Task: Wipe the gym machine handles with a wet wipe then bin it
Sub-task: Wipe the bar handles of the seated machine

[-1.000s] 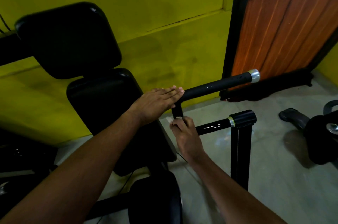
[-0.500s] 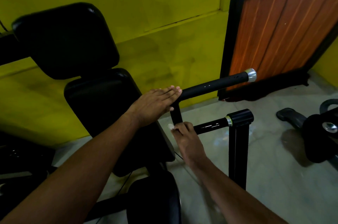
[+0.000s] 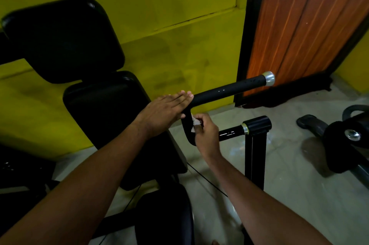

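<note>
My right hand (image 3: 206, 134) pinches the wet wipe (image 3: 194, 123), fingers curled, pressing it to the upright bend (image 3: 186, 131) of the black bar. My left hand (image 3: 165, 111) lies flat, fingers straight and together, on the inner end of the upper handle (image 3: 229, 91). Versus half a second ago: right hand and wipe sit higher on the bend; left hand unchanged.
</note>
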